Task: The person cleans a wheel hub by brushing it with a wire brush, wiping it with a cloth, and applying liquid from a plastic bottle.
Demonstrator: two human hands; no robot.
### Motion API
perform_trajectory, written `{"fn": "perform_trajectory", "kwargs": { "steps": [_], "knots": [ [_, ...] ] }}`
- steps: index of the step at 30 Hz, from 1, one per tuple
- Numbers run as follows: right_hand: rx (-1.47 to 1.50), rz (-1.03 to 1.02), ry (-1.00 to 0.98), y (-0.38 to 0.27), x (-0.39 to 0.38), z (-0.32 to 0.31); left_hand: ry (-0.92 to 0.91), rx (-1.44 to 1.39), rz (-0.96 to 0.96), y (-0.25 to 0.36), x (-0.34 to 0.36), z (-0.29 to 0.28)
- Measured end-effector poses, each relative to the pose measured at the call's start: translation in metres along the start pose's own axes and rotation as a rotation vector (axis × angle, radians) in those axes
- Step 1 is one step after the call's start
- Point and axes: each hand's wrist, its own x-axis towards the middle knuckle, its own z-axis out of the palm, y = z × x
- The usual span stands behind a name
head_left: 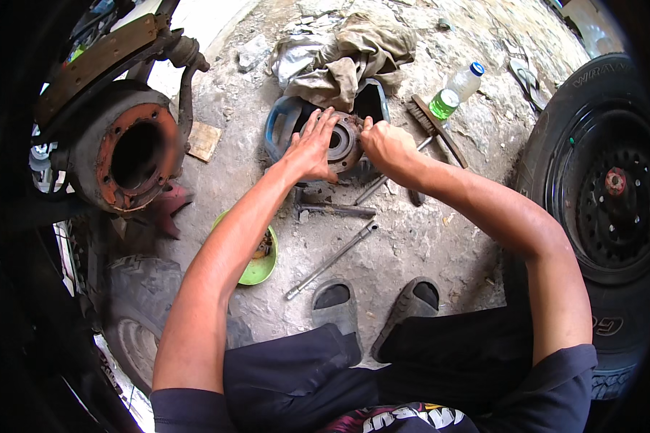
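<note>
The rough concrete floor [455, 238] ran under everything. On the right stood a big black tyre [547, 144] on a dark wheel, and on the left a grimy axle housing [87, 141] showed its orange-rusted round flange. A crumpled grey-beige cloth [372, 47] lay at the far side, just behind a bluish cut-open container [276, 131]. Nearer the person, partly hidden by the left forearm, sat a light green bowl [258, 274] with small dark pieces in it.

The rusty round metal part [346, 137], with a hole in its middle, was at the container, between the two hands. The left hand [312, 153] lay on its left side, grip spread, fingers reaching over the top. The right hand [391, 146] was at its right edge, fingers curled in; whether that grip pinched anything could not be told.

A wooden-handled brush [451, 146] lay right of the right hand, near a clear bottle [456, 92] with a blue cap. Closer to the slippers [336, 315] lay a slim metal bar [332, 261]. A small wood block [204, 141] rested near the housing.
</note>
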Motion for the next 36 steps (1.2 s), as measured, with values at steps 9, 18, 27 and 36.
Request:
{"fn": "perform_trajectory", "kwargs": {
  "steps": [9,18,27,36],
  "knots": [
    [0.038,0.030,-0.071,-0.006,-0.024,-0.011,0.036,0.034,0.018,-0.002,-0.006,0.003],
    [0.055,-0.018,-0.043,-0.001,-0.010,-0.009,0.015,0.035,0.012,-0.004,-0.005,0.000],
    [-0.009,0.052,-0.047,-0.009,-0.007,-0.005,0.039,0.043,0.045,-0.005,-0.004,0.004],
    [-0.060,0.044,-0.141,-0.012,-0.034,-0.003,0.029,0.062,0.052,-0.007,-0.008,0.003]
  ]
}}
